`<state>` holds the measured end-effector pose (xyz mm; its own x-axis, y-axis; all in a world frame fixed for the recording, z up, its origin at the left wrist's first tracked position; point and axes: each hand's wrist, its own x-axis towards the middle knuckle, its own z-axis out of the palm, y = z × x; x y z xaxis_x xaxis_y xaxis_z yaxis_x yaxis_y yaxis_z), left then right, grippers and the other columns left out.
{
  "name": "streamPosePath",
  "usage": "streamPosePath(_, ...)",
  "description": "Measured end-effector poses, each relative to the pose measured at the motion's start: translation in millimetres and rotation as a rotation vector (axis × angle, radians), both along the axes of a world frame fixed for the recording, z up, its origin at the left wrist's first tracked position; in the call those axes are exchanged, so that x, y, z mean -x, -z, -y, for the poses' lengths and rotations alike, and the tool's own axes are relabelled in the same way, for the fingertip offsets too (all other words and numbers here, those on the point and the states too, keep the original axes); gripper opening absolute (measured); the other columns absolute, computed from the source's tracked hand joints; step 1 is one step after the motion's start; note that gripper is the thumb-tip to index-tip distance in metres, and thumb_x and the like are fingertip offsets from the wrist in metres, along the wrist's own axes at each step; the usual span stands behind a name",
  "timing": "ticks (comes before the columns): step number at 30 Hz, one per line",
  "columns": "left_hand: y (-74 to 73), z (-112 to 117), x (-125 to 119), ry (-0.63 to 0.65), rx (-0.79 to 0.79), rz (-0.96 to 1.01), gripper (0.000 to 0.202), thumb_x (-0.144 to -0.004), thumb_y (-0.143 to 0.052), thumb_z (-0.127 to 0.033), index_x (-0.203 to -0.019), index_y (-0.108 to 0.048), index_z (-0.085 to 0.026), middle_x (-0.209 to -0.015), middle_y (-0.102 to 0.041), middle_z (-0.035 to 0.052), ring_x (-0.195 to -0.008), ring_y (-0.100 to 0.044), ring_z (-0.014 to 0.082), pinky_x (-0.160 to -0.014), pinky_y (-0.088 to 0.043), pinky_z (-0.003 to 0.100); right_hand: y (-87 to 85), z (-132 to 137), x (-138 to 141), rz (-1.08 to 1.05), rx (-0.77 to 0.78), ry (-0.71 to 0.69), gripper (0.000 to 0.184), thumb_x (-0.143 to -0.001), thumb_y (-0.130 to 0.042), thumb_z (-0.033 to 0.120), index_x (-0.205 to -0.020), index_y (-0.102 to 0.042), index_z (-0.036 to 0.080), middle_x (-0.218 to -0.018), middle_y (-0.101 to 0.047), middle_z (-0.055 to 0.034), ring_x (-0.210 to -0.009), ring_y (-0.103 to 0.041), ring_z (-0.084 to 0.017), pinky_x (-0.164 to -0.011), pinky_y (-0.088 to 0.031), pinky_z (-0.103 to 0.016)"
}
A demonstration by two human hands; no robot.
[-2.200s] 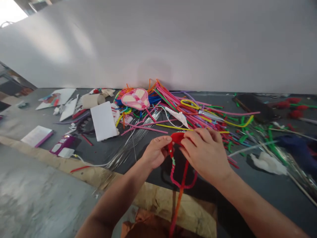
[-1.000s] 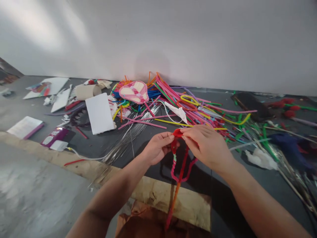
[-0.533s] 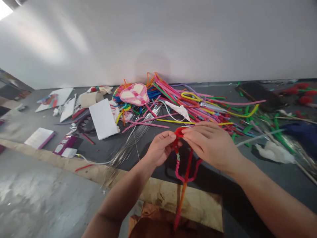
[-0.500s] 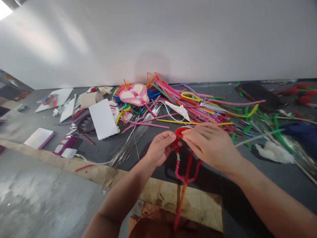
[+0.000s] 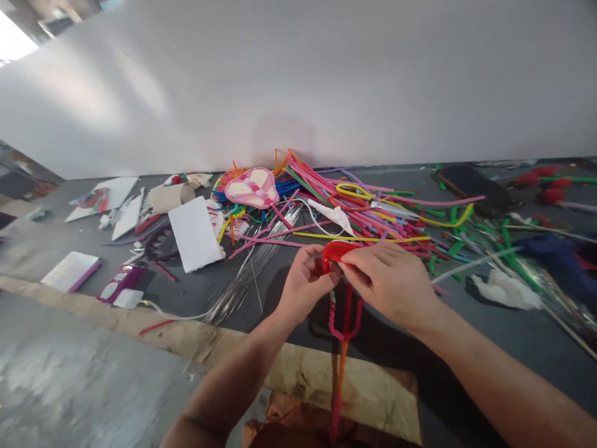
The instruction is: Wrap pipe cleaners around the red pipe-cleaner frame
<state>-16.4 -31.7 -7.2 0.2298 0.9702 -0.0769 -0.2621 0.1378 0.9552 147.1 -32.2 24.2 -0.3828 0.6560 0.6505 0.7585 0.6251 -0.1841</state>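
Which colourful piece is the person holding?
The red-topped piece with the orange stem, held between left hand and right hand; the pink-and-cream one lies among the sticks.

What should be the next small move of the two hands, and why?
Probably the right hand should gently bend the red fuzzy strip further while the left hand steadies it, because it already arches between them, held at both sides.

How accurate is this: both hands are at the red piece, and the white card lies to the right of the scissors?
One slip: the head view shows the white card left of the scissors. The left hand and right hand are at the red piece.
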Motion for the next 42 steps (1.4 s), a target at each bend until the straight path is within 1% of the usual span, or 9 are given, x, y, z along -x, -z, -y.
streamPosePath(4, 1.5, 4, 2, -0.187, -0.296, -0.341, 0.045, -0.065, -0.073, -0.014, -0.103, -0.051, -0.022, -0.097, -0.057, 0.0021, -0.084, -0.055, 0.0131, -0.078, -0.044, 0.025, -2.9, 6, 6, 0.071, -0.063, -0.042, 0.011, -0.083, -0.055, 0.013, -0.077, -0.063, 0.017, -0.072, -0.070, -0.0022, -0.066, -0.063, -0.016, -0.068, -0.041, -0.031)
streamPosePath(9, -1.1, 7, 9, -0.297, -0.460, -0.587, 0.026, -0.068, -0.069, -0.015, -0.091, -0.059, -0.023, -0.091, -0.057, 0.0028, -0.084, -0.053, 0.0170, -0.076, -0.043, 0.026, -2.4, 14, 16, 0.129, -0.116, -0.095, 0.016, -0.085, -0.051, 0.011, -0.080, -0.064, 0.020, -0.072, -0.070, -0.0004, -0.068, -0.062, -0.013, -0.071, -0.041, -0.031)
streamPosePath(14, -10.6, 8, 11, -0.332, -0.527, -0.652, 0.014, -0.072, -0.065, -0.017, -0.084, -0.065, -0.024, -0.085, -0.063, 0.0030, -0.083, -0.055, 0.0184, -0.078, -0.042, 0.028, -9.6, 16, 17, 0.074, -0.102, -0.123, 0.013, -0.085, -0.054, 0.014, -0.088, -0.064, 0.021, -0.079, -0.071, -0.0011, -0.073, -0.063, -0.015, -0.074, -0.041, -0.033)
streamPosePath(19, -12.5, 7, 11, -0.415, -0.463, -0.653, 0.008, -0.074, -0.067, -0.022, -0.081, -0.066, -0.024, -0.081, -0.062, 0.0018, -0.077, -0.056, 0.0159, -0.073, -0.042, 0.024, -31.4, 18, -21, -0.149, 0.016, -0.008, 0.015, -0.083, -0.057, 0.023, -0.097, -0.062, 0.024, -0.092, -0.071, -0.0053, -0.083, -0.064, -0.021, -0.077, -0.045, -0.035)
streamPosePath(24, -13.2, 8, 11, -0.454, -0.450, -0.617, 0.004, -0.075, -0.066, -0.024, -0.078, -0.064, -0.023, -0.079, -0.061, 0.0009, -0.075, -0.057, 0.0142, -0.071, -0.042, 0.023, -2.6, 22, -63, -0.503, 0.494, 0.208, 0.023, -0.089, -0.048, 0.036, -0.099, -0.062, 0.022, -0.083, -0.069, -0.0058, -0.064, -0.063, -0.018, -0.056, -0.049, -0.030)
streamPosePath(28, -16.5, 10, 9, -0.429, -0.403, -0.528, 0.005, -0.077, -0.065, -0.026, -0.077, -0.062, -0.021, -0.074, -0.062, -0.0002, -0.069, -0.059, 0.0135, -0.070, -0.045, 0.024, 30.8, 28, -63, -0.856, 0.838, 0.126, 0.032, -0.084, -0.053, 0.048, -0.099, -0.062, 0.020, -0.091, -0.070, -0.0074, -0.076, -0.066, -0.019, -0.063, -0.054, -0.029)
streamPosePath(33, -15.5, 10, 2, -0.406, -0.352, -0.500, 0.007, -0.077, -0.065, -0.026, -0.077, -0.061, -0.021, -0.069, -0.062, -0.0014, -0.063, -0.061, 0.0125, -0.063, -0.046, 0.023, 32.1, 36, -51, -1.081, 1.185, -0.077, 0.041, -0.082, -0.055, 0.053, -0.108, -0.060, 0.022, -0.099, -0.071, -0.0068, -0.087, -0.067, -0.020, -0.076, -0.054, -0.033)
streamPosePath(37, -10.7, 7, 0, -0.398, -0.299, -0.479, 0.010, -0.074, -0.069, -0.026, -0.076, -0.061, -0.019, -0.069, -0.062, -0.0013, -0.062, -0.062, 0.0116, -0.063, -0.047, 0.021, 27.0, 41, -48, -1.104, 1.301, -0.188, 0.045, -0.080, -0.059, 0.050, -0.114, -0.058, 0.020, -0.102, -0.070, -0.0078, -0.090, -0.066, -0.022, -0.077, -0.054, -0.035)
streamPosePath(42, -8.2, 5, 0, -0.388, -0.203, -0.441, 0.020, -0.069, -0.072, -0.027, -0.084, -0.061, -0.019, -0.074, -0.064, -0.0012, -0.063, -0.064, 0.0112, -0.061, -0.048, 0.020, 24.6, 42, -44, -1.028, 1.214, -0.051, 0.038, -0.076, -0.065, 0.047, -0.102, -0.063, 0.020, -0.091, -0.072, -0.0048, -0.074, -0.067, -0.019, -0.065, -0.055, -0.030)
